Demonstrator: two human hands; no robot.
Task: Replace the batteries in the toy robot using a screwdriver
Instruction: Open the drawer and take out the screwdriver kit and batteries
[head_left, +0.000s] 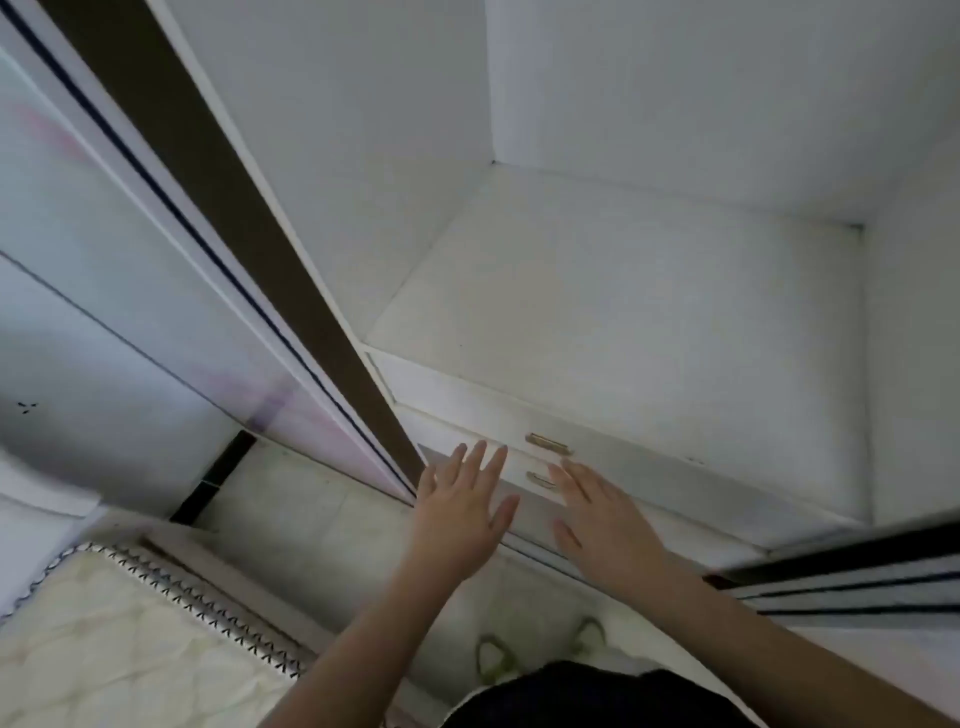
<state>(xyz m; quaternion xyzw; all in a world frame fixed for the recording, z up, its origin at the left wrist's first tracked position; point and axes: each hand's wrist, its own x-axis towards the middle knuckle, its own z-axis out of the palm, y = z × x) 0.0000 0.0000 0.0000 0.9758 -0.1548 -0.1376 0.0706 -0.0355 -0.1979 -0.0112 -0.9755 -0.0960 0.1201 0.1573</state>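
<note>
i am standing at an open white wardrobe (623, 270), looking down at both my hands. my left hand (460, 512) is spread flat, fingers straight, reaching toward the white drawer fronts (613, 457) at the wardrobe's base. my right hand (602, 519) is also spread, fingertips just beside the lower small brass drawer handle (540, 479); a second brass handle (548, 444) sits above it. neither hand is holding anything. the toy robot, batteries and screwdriver are not in view; i judge i am searching for them in a drawer. to do this well, i should hook my fingers under one handle and pull straight, keeping clear of the dark-edged sliding door (249, 234) on my left. a quilted cream mattress (104, 639) lies at lower left.
</note>
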